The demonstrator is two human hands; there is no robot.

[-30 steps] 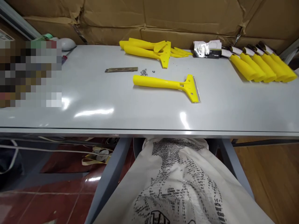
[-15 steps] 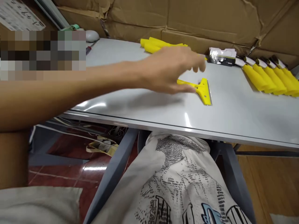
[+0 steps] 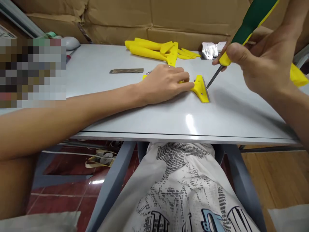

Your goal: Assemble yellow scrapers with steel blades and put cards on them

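Observation:
A yellow scraper (image 3: 201, 89) lies on the grey tabletop, its blade edge facing right. My left hand (image 3: 164, 83) is closed around its handle and hides most of it. My right hand (image 3: 263, 54) grips a screwdriver (image 3: 248, 24) with a green and yellow handle, tilted down to the left. The screwdriver's dark tip is at the scraper's blade edge; whether it touches is too small to tell. Behind my left hand lies a pile of yellow handles and scraper parts (image 3: 149, 53).
A stack of thin metal blades (image 3: 127, 70) lies left of the pile. A silver and black package (image 3: 212, 50) stands near the cardboard (image 3: 120, 16) at the back. More yellow handles (image 3: 298, 75) show behind my right wrist. The table's front edge (image 3: 169, 138) runs across.
My left hand has come down onto the scraper's handle and closed. My right hand has come into view with the screwdriver. The view has shifted, and the stack of blades now shows.

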